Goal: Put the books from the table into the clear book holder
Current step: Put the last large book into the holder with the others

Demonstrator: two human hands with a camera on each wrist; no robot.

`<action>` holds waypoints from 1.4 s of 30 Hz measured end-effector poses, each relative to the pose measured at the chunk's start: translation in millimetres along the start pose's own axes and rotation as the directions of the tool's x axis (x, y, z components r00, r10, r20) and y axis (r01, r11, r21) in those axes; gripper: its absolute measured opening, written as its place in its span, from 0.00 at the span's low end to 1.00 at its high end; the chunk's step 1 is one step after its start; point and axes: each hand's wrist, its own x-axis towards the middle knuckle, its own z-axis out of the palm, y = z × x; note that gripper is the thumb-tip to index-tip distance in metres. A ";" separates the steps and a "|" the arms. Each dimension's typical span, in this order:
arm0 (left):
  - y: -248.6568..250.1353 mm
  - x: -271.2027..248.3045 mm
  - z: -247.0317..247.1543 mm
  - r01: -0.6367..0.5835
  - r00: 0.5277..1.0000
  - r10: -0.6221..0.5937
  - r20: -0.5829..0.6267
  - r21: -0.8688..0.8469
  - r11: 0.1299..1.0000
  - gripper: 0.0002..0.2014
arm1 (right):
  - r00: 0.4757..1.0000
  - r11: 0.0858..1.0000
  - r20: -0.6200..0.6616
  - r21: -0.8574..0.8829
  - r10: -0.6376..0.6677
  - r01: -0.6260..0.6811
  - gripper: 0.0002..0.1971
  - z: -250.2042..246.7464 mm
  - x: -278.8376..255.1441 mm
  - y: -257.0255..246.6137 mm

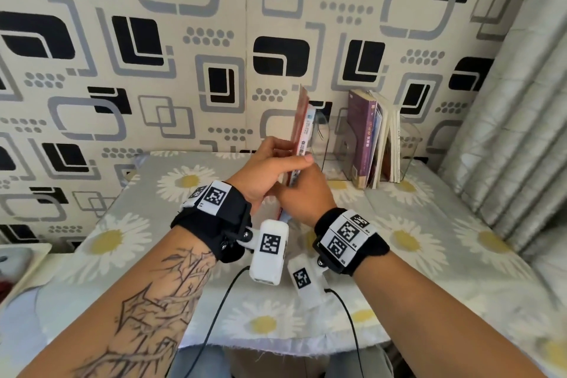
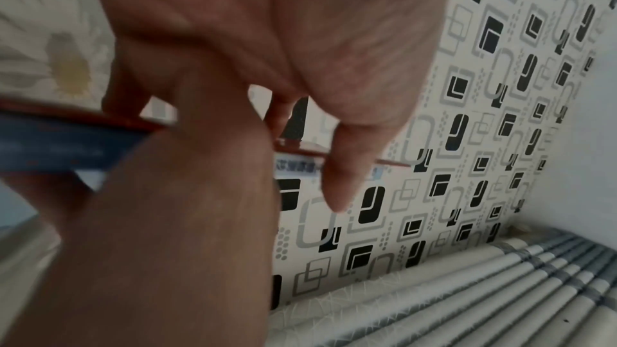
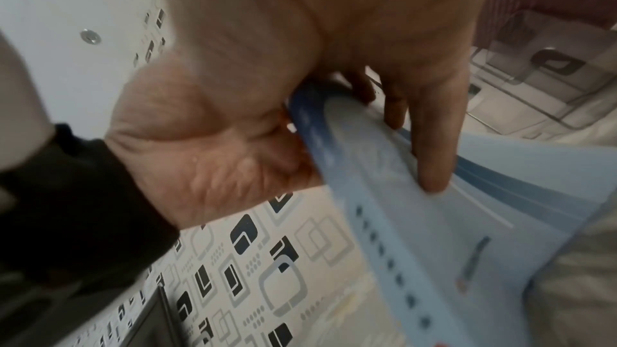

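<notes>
Both hands hold up two thin books together above the table: a red-covered book (image 1: pixel 302 110) and a light-blue book (image 1: pixel 309 127) with a white spine. My left hand (image 1: pixel 288 153) pinches them from the left, thumb across the spines. My right hand (image 1: pixel 302 190) grips their lower end; in the right wrist view its fingers (image 3: pixel 430 147) lie on the bent blue cover (image 3: pixel 434 226). The books stand just left of the clear book holder (image 1: pixel 333 144), whose left compartments hold nothing. A purple book (image 1: pixel 363 132) and several thin books lean in its right part.
A daisy-print cloth (image 1: pixel 414 239) covers the table. The patterned wall (image 1: pixel 153 55) stands right behind the holder, and a pleated curtain (image 1: pixel 506 132) closes the right side. A white tray edge (image 1: pixel 21 264) shows at the left. Camera cables hang over the front edge.
</notes>
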 end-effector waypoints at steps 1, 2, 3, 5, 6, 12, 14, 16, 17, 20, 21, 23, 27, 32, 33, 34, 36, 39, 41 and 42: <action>-0.3 -0.1 0.7 0.002 1.000 -0.002 0.006 -0.017 1.000 0.17 | 0.999 1.000 -0.043 -0.006 0.022 -0.022 0.31 -3.5 -1.9 -2.2; -0.8 0.1 0.9 0.006 1.000 -0.007 -0.010 -0.033 0.999 0.16 | 0.996 0.999 -0.069 -0.016 0.048 -0.049 0.25 -6.7 -3.5 -3.5; -2.5 1.3 -0.3 0.015 0.999 -0.017 -0.047 -0.053 0.998 0.14 | 0.995 0.997 -0.079 -0.030 0.066 -0.069 0.19 -9.9 -4.6 -3.6; -9.6 5.7 -8.1 0.069 0.986 -0.090 -0.143 -0.145 0.987 0.10 | 0.993 0.994 -0.087 -0.059 0.084 -0.090 0.13 -17.2 -6.0 -5.5; -14.8 8.5 -14.0 0.117 0.971 -0.158 -0.178 -0.223 0.968 0.08 | 0.992 0.993 -0.092 -0.073 0.086 -0.093 0.12 -23.5 -5.5 -6.4; -63.6 22.3 -55.6 0.196 0.891 -0.334 -0.308 -0.402 0.894 0.07 | 0.984 0.976 -0.127 -0.162 0.123 -0.143 0.15 -84.5 7.3 4.8; -79.1 22.9 -58.8 0.165 0.882 -0.346 -0.321 -0.478 0.863 0.06 | 0.974 0.970 -0.178 -0.173 0.138 -0.169 0.15 -105.7 12.1 10.6; -88.4 22.9 -59.0 0.093 0.884 -0.316 -0.345 -0.532 0.842 0.04 | 0.965 0.961 -0.222 -0.207 0.138 -0.185 0.13 -124.9 14.8 15.6; -91.8 23.4 -59.2 0.059 0.888 -0.289 -0.358 -0.536 0.842 0.04 | 0.960 0.952 -0.241 -0.233 0.138 -0.196 0.11 -133.1 16.1 18.3; -97.9 23.1 -60.4 -0.013 0.901 -0.216 -0.377 -0.520 0.854 0.08 | 0.948 0.941 -0.287 -0.259 0.139 -0.217 0.09 -148.4 17.6 23.3; -99.1 23.3 -61.2 -0.020 0.901 -0.206 -0.381 -0.511 0.859 0.09 | 0.944 0.941 -0.296 -0.255 0.143 -0.223 0.09 -150.0 18.9 24.8; -101.6 24.8 -62.4 -0.022 0.902 -0.199 -0.384 -0.501 0.865 0.09 | 0.940 0.943 -0.315 -0.254 0.128 -0.213 0.10 -147.8 23.9 28.5; -103.4 25.1 -62.5 -0.040 0.906 -0.190 -0.379 -0.522 0.852 0.10 | 0.937 0.940 -0.337 -0.283 0.089 -0.191 0.13 -128.5 39.9 40.9; -104.3 25.0 -63.6 -0.048 0.911 -0.184 -0.368 -0.539 0.841 0.11 | 0.941 0.911 -0.331 -0.365 0.066 -0.192 0.17 -95.0 65.0 50.5; -104.7 25.9 -64.1 -0.047 0.910 -0.187 -0.369 -0.541 0.840 0.11 | 0.941 0.904 -0.331 -0.379 0.067 -0.197 0.17 -89.0 70.9 52.1; -104.7 26.3 -64.0 -0.046 0.910 -0.190 -0.369 -0.544 0.838 0.11 | 0.941 0.894 -0.327 -0.393 0.082 -0.215 0.18 -84.0 74.7 51.7; -104.5 26.9 -63.9 -0.044 0.909 -0.195 -0.368 -0.550 0.834 0.11 | 0.944 0.871 -0.316 -0.434 0.090 -0.229 0.18 -73.7 82.4 53.1; -106.0 28.4 -64.4 -0.048 0.908 -0.196 -0.369 -0.559 0.828 0.11 | 0.954 0.855 -0.291 -0.475 0.074 -0.211 0.19 -59.2 92.7 61.3; -106.2 28.8 -64.5 -0.047 0.909 -0.196 -0.367 -0.558 0.828 0.11 | 0.958 0.858 -0.278 -0.476 0.064 -0.195 0.20 -52.3 97.6 64.8; -106.3 29.3 -65.1 -0.049 0.910 -0.193 -0.368 -0.557 0.829 0.11 | 0.961 0.861 -0.266 -0.469 0.074 -0.196 0.21 -49.3 99.6 64.1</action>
